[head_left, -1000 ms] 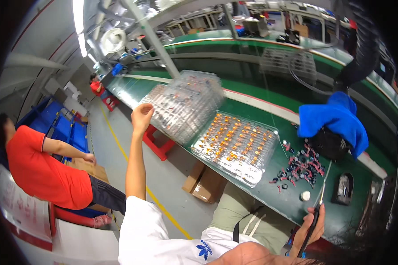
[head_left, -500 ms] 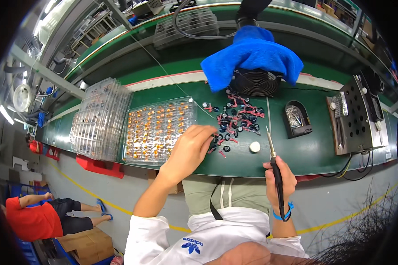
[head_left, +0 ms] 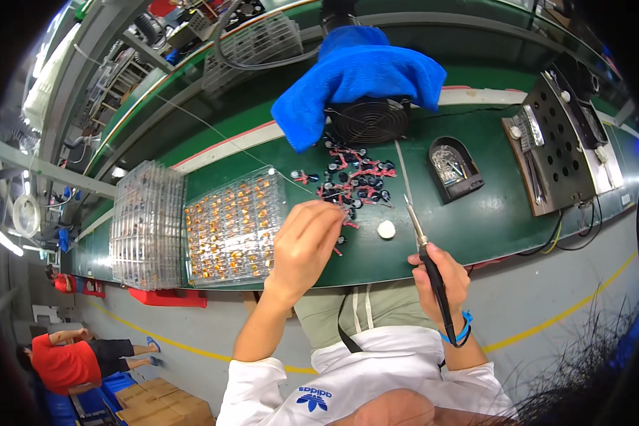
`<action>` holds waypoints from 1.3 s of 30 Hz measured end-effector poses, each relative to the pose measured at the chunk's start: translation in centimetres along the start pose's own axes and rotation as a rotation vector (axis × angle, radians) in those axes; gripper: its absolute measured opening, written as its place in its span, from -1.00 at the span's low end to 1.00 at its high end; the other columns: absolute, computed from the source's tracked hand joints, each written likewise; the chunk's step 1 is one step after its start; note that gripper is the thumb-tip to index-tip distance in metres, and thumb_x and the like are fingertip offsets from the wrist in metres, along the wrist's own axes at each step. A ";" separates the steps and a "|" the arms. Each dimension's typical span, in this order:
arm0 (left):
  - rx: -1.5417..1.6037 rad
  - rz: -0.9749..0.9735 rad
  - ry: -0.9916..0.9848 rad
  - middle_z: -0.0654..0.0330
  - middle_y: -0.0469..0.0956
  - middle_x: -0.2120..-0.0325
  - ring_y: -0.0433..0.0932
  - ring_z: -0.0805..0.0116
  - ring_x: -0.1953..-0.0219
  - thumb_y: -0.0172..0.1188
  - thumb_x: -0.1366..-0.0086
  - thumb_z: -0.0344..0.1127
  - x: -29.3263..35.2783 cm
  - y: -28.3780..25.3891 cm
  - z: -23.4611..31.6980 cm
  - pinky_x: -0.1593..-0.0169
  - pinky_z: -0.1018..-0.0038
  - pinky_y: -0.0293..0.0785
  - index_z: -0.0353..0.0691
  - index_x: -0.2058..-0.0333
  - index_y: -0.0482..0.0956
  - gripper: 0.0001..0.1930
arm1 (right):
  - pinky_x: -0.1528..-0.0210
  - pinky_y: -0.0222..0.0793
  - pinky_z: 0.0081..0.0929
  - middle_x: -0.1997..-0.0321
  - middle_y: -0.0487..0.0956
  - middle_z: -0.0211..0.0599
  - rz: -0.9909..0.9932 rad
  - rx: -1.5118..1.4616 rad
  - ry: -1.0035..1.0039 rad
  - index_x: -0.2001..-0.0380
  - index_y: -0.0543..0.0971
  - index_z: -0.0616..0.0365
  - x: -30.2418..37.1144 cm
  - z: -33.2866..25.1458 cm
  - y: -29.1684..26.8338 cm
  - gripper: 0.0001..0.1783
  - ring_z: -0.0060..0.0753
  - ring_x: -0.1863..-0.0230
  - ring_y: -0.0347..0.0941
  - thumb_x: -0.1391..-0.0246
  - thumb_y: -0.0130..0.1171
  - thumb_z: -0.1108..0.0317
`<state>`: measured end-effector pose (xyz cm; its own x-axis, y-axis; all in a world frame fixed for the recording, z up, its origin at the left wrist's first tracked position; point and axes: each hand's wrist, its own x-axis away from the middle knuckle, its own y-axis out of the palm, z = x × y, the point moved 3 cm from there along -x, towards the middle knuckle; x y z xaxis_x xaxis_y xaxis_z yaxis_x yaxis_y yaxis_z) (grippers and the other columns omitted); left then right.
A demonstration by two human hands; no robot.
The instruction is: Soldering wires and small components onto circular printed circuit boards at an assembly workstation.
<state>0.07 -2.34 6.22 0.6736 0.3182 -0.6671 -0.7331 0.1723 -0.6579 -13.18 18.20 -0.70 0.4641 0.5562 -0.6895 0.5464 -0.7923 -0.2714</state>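
Left Hand at the Pile, Iron Poised to the Right

And here we are at the green-topped workbench (head_left: 490,238), where the left hand (head_left: 304,245) leans in at the near edge of a loose heap of small dark round parts with red wires (head_left: 358,177). Its fingertips are drawn together, a grip suited to such tiny pieces; whether one is pinched between them, I cannot tell from here!

Over on the right, the bare right hand (head_left: 441,280) has its fingers wrapped round a slim black-handled soldering iron with a metal shaft (head_left: 433,268). Look at that hold: well back on the handle, presumably to keep skin off the metal, with the tip angled away from the body. A small white round object (head_left: 386,229) sits between the heap and the shaft.

Just left of the left hand lies a clear plastic tray dotted with orange pieces (head_left: 227,234), likely put there for easy reach. Beyond it, a tall stack of clear plastic trays (head_left: 148,227), piled up perhaps to save bench space. A black open-topped bin (head_left: 453,170) corrals its small metallic bits, while a bright blue cloth (head_left: 362,67) drapes over a round black fan grille (head_left: 369,122) behind the heap.
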 end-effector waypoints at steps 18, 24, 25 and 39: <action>0.185 -0.165 0.166 0.07 0.65 0.14 0.65 0.06 0.10 0.34 -0.02 -0.57 3.2 4.3 2.3 0.04 0.22 0.62 -0.37 0.14 0.65 -0.65 | 0.19 0.58 -0.29 0.07 0.76 -0.06 -0.074 0.113 -0.044 -0.03 0.52 0.23 -2.3 -0.6 1.9 -0.57 -0.08 0.23 0.66 -0.08 0.30 0.70; 0.264 -0.130 0.040 0.07 0.66 0.18 0.65 0.05 0.15 0.41 -0.03 -0.67 3.6 4.7 1.8 0.05 0.23 0.61 -0.40 0.14 0.64 -0.64 | 0.27 0.51 -0.29 0.07 0.74 -0.17 -0.076 0.168 -0.098 -0.05 0.55 0.16 -2.7 0.0 3.2 -0.45 -0.11 0.27 0.60 0.05 0.46 0.63; 0.254 -0.126 0.043 0.07 0.67 0.19 0.65 0.05 0.15 0.41 -0.04 -0.67 3.5 4.5 1.9 0.05 0.24 0.61 -0.39 0.14 0.64 -0.64 | 0.38 0.44 -0.34 0.10 0.73 -0.27 -0.043 0.175 -0.132 -0.07 0.57 0.13 -2.9 0.0 3.3 -0.43 -0.19 0.37 0.53 0.07 0.47 0.59; 0.245 -0.114 0.047 0.08 0.67 0.19 0.63 0.05 0.15 0.39 -0.04 -0.68 2.6 4.6 2.1 0.07 0.26 0.60 -0.38 0.12 0.64 -0.63 | 0.36 0.47 -0.37 0.06 0.74 -0.28 0.006 0.265 -0.121 -0.07 0.60 0.11 -2.9 0.1 3.5 -0.46 -0.20 0.31 0.54 0.03 0.41 0.60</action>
<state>-1.70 1.21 2.18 0.7526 0.2412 -0.6128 -0.6493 0.4269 -0.6294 -12.63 13.82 0.28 0.3712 0.5296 -0.7627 0.3356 -0.8424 -0.4216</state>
